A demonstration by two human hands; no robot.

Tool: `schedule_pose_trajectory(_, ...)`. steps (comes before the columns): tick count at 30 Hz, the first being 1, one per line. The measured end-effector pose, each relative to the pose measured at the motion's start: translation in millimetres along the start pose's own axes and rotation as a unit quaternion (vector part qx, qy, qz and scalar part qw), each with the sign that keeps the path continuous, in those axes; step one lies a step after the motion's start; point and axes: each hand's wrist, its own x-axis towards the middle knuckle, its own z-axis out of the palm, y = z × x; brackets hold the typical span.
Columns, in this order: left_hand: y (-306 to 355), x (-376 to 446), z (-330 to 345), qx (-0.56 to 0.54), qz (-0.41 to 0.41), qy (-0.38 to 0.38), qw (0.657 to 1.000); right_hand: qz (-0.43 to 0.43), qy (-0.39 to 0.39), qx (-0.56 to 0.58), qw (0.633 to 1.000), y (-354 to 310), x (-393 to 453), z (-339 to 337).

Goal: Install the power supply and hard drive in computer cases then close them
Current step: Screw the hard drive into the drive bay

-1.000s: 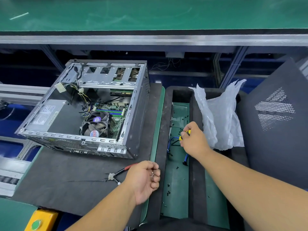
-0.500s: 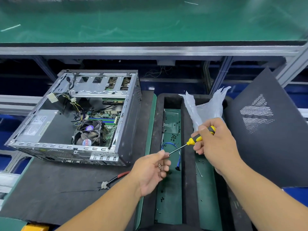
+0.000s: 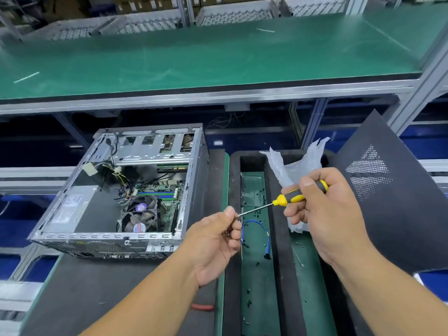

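Note:
An open computer case (image 3: 126, 192) lies on its side on the dark mat, left of centre, with the power supply (image 3: 70, 209), fan and motherboard showing inside. My right hand (image 3: 322, 209) grips a yellow and black screwdriver (image 3: 288, 199) by the handle, above the tray. Its metal tip points left and meets the fingertips of my left hand (image 3: 215, 241). The left hand's fingers are curled around small screws (image 3: 228, 232), pinched at the screwdriver tip. The dark side panel (image 3: 392, 204) with a perforated vent leans at the right.
A long black tray (image 3: 278, 275) with green bottoms holds loose black screws and a blue cable (image 3: 257, 229). A crumpled clear plastic bag (image 3: 295, 166) stands at its far end. Red-handled pliers (image 3: 202, 307) peek out under my left forearm. A green shelf (image 3: 218, 54) spans above.
My right hand lifted the screwdriver out of the tray and brought its tip to my left hand, which rose to meet it. The camera view tilted up.

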Motion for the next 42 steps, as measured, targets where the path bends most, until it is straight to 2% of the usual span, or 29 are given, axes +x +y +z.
schedule_pose_trajectory(6, 58.9, -29.2, -10.7, 0.002, 0.048, -0.024, 0.999, -0.078, -0.004, 0.036, 0.996, -36.1, -16.6, 56.7)
schedule_pose_trajectory(14, 120.9, -70.4, -67.2, -0.089, 0.042, -0.09, 0.991, -0.14, -0.02, 0.005, 0.99, -58.4, -46.5, 147.5)
schedule_pose_trajectory(24, 163.8, -75.4, -120.0, -0.12, 0.041, -0.086, 0.988, -0.174, -0.039, -0.058, 0.982, -58.3, -51.9, 227.7)
schedule_pose_trajectory(31, 187.6, -54.7, -134.3, -0.122, 0.036, -0.082, 0.989, -0.141, -0.071, -0.065, 0.985, -60.3, -30.7, 262.1)
schedule_pose_trajectory(34, 193.8, -39.5, -140.0, -0.119, 0.021, -0.043, 0.992, -0.165, -0.057, -0.086, 0.981, -63.2, -9.9, 272.4)
schedule_pose_trajectory(38, 199.1, -3.8, -151.1, -0.136, -0.026, 0.088, 0.986, -0.219, -0.026, -0.205, 0.954, -63.9, 39.5, 289.8)
schedule_pose_trajectory(42, 203.5, 38.2, -153.4, -0.038, -0.07, 0.142, 0.987, -0.23, -0.026, -0.327, 0.916, -52.6, 96.7, 312.7)
